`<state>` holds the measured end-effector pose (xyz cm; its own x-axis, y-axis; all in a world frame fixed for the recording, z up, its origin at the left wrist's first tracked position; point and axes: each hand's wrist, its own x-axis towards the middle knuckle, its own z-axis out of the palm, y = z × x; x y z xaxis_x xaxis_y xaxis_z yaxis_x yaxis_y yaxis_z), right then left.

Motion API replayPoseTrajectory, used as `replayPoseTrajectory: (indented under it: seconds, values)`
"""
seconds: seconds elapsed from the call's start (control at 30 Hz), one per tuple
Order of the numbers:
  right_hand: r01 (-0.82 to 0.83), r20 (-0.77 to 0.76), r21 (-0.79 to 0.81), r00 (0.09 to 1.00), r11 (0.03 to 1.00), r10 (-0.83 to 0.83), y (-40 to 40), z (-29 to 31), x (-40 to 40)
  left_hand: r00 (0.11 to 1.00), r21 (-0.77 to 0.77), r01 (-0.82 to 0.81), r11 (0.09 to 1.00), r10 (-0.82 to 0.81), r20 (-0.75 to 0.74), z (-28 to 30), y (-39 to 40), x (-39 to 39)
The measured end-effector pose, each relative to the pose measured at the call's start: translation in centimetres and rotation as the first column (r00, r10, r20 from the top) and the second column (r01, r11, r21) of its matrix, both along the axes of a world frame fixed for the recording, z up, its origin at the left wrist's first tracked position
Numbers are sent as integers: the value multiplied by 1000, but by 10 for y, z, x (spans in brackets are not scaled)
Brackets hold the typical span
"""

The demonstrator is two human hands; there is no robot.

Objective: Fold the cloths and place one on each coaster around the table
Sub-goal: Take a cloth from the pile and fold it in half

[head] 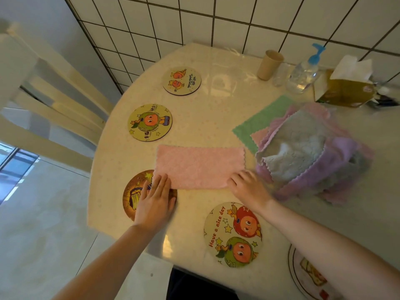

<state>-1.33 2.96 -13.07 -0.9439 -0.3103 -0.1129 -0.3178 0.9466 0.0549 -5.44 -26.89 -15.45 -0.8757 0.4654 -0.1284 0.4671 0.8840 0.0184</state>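
a: head view: where is the pink cloth (200, 167)?
b: folded on the table (194, 118), its near-left corner over the brown coaster (134, 191).
a: the hands?
b: left hand (154, 202) lies flat with straight fingers on that corner; right hand (249, 187) pinches the near-right corner.

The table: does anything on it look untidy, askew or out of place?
Mostly the cloth pile at the right: lilac, grey and pink cloths lie crumpled in a loose heap over a flat green cloth. The pink cloth under both hands overlaps the brown coaster. Nothing looks spilled or damaged.
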Motion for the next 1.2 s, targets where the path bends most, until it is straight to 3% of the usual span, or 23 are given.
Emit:
replayPoseTrajectory:
  seconds: [0.07, 0.17, 0.27, 0.37, 0.57, 0.63, 0.7, 0.8, 0.93, 1.03, 1.1, 1.2]
  values:
    - [-15, -15, -37, 1000, 999, 14, -1, 8, 0, 1000, 66, -4, 998, 6, -27, 5, 12, 6]
    - [-107, -115, -132, 989, 985, 92, -13, 22, 18, 968, 239, 245, 940, -252, 1, 12, 36, 23]
    - [-205, -183, -208, 969, 956, 168, -32, 36, 54, 938, 332, 302, 894, -341, 63, 10, 60, 42]
    - [-260, -158, -258, 961, 931, 225, -45, 36, 88, 910, 338, 359, 870, -407, 81, 1, 67, 61]
    - [-388, -166, -403, 922, 829, 350, -44, 31, 117, 821, 273, 560, 782, -568, -56, -12, 43, 84]
    - [-373, -151, -350, 928, 859, 341, -23, 21, 110, 815, 266, 574, 774, -573, -91, -7, 30, 86]
    - [-355, -92, -217, 935, 909, 343, -3, 12, 99, 823, 267, 562, 783, -561, -89, -3, 16, 88]
    - [-438, 6, -98, 897, 893, 441, -2, 6, 85, 828, 251, 547, 799, -559, -25, -6, -4, 94]
    - [-539, 82, -90, 834, 837, 546, -14, 0, 69, 825, 246, 527, 814, -559, 82, -7, -10, 95]
    - [-571, 104, -89, 810, 816, 577, -13, -1, 64, 823, 336, 476, 813, -547, 156, 0, -10, 89]
    - [-559, 126, -131, 810, 819, 573, -10, -3, 60, 837, 474, 302, 827, -468, 284, 11, -7, 84]
    - [-308, 233, -460, 863, 833, 448, -15, 2, 54, 811, 561, -107, 821, -254, 527, 30, 0, 76]
